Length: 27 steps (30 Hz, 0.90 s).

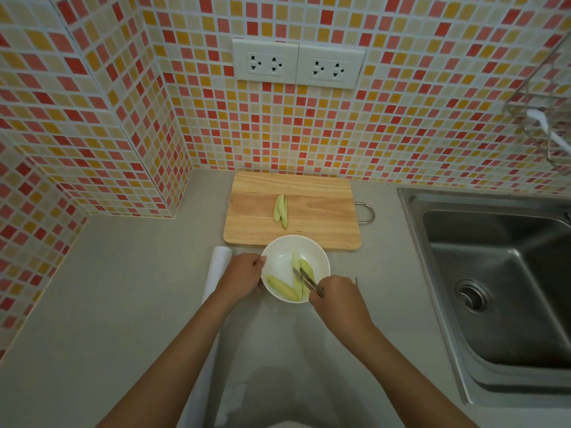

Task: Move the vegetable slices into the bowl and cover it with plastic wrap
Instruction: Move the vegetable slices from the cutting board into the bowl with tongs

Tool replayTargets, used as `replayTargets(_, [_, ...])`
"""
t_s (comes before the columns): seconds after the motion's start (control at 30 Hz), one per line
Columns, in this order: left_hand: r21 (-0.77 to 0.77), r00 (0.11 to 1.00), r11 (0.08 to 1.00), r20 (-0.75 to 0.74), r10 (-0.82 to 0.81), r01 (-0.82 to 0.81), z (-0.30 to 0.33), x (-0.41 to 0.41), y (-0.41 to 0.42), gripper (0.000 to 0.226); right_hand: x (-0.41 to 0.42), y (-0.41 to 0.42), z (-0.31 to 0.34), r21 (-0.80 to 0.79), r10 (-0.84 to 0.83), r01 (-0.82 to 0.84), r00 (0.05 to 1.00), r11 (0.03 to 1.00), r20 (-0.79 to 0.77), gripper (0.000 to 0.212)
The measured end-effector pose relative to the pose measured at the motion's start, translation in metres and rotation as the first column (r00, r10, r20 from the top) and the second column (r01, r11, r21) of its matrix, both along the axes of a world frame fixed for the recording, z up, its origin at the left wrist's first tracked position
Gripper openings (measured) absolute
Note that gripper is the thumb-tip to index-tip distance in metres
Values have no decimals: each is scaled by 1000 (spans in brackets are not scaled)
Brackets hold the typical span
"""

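While left hand [244,274] grips bowl [321,257] — slices [298,267] beside right hand [335,296].

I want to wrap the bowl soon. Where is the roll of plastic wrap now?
In the head view, the plastic wrap roll lies on the counter left of the white bowl, partly hidden under the left hand and forearm.
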State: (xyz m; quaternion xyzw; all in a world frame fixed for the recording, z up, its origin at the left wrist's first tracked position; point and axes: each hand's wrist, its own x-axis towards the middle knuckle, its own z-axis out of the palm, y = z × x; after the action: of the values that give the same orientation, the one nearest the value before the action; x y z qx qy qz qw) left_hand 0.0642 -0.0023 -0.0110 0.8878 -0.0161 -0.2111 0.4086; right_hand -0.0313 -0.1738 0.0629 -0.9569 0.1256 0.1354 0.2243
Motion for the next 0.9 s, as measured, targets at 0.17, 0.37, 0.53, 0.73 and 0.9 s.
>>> replayTargets(0.17, [1, 1000, 1000, -17, 8, -8, -2, 1, 0, 44, 28, -2, 7, -32, -34, 38, 992, 999, 120, 42])
replayTargets(0.37, [6, 1000, 1000, -6, 4, -4, -3, 1, 0, 44, 111, 5, 6, -7, -43, 44, 991, 999, 125, 38])
replayTargets(0.53, [-1, 1000, 1000, 8, -10, 10, -1, 0, 0, 44, 140, 17, -8, -73, -12, 14, 1000, 997, 23, 23])
replayTargets(0.73, [-35, 1000, 999, 11, 12, -12, -2, -2, 1, 47, 146, 19, -18, -78, -34, 37, 999, 996, 41, 20])
replayTargets(0.9, [-66, 1000, 997, 9, 30, -29, -3, -4, 2, 48, 140, 9, -22, 8, -68, 67, 994, 998, 84, 37])
